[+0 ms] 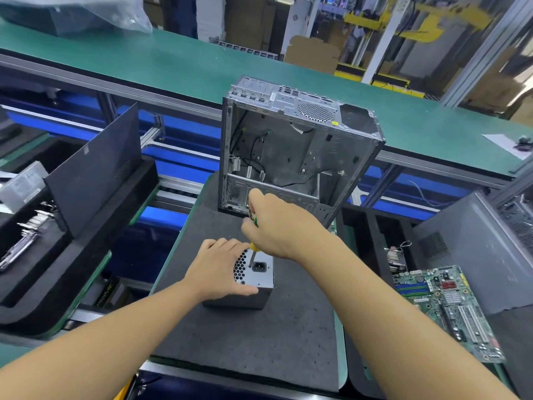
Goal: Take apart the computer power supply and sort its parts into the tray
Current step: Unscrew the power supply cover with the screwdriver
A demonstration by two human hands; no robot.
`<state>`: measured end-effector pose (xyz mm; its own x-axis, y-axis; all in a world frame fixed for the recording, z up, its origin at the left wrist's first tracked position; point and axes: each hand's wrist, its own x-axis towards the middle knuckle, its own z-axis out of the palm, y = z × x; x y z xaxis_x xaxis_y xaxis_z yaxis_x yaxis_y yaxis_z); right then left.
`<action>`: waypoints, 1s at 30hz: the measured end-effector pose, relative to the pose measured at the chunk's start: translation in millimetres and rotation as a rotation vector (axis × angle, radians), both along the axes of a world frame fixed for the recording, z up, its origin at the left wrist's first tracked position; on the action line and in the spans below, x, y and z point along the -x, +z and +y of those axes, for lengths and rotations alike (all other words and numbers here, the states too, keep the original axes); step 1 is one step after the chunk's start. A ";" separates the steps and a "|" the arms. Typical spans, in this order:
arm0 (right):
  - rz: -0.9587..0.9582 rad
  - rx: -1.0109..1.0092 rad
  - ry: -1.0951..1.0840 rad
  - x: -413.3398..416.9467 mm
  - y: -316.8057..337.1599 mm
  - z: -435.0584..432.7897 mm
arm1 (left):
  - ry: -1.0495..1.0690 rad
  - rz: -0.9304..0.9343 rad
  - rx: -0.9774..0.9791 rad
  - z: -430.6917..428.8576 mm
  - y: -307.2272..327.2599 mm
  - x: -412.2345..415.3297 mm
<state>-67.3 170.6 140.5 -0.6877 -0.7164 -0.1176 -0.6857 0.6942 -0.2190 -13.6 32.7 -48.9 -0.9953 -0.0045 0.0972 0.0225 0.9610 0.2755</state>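
A grey metal box-shaped power supply (256, 280) stands on a dark grey foam mat (245, 336) in the middle of the bench, its perforated vent and black power socket facing up. The left hand (219, 267) holds the power supply steady, with the fingers curled over its far left edge and the thumb pressed along the near edge of the top face. The right hand (278, 226) is closed around a screwdriver with a yellow and green handle (251, 254). The screwdriver points steeply down, and its metal tip touches the top face just beside the socket. Behind the power supply, on the same mat, stands an open silver-grey steel computer case (294, 151) with loose black cables inside. To the left, apart from the mat, lies a long black foam tray (95, 255) with silver metal parts in its near compartments, and a flat black side panel (95, 168) leans upright in it. To the right lies a green motherboard (444, 307) with blue and white slots, beside a dark grey tower case (476, 255). A green conveyor belt (173, 62) runs across the back
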 end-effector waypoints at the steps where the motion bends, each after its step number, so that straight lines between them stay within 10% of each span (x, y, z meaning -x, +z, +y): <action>1: 0.030 -0.004 -0.009 0.5 -1.2 -1.0 | 0.001 -0.002 0.001 -0.1 0.2 -0.1; 13: -0.225 0.033 -0.100 0.6 8.0 -8.8 | 0.004 -0.010 -0.040 -0.9 -0.7 -1.0; 21: 0.140 -0.098 -0.154 -4.3 -2.2 -14.1 | -0.016 -0.006 -0.051 -0.2 -1.0 -0.3; 30: -0.178 -0.022 -0.185 -4.9 15.2 -17.6 | -0.029 0.044 -0.047 -3.4 -7.2 1.8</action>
<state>-62.4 153.0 155.7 -0.7737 -0.5766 -0.2625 -0.4990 0.8099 -0.3082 -15.4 29.3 -56.1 -0.9899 0.0187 0.1409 0.0632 0.9458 0.3185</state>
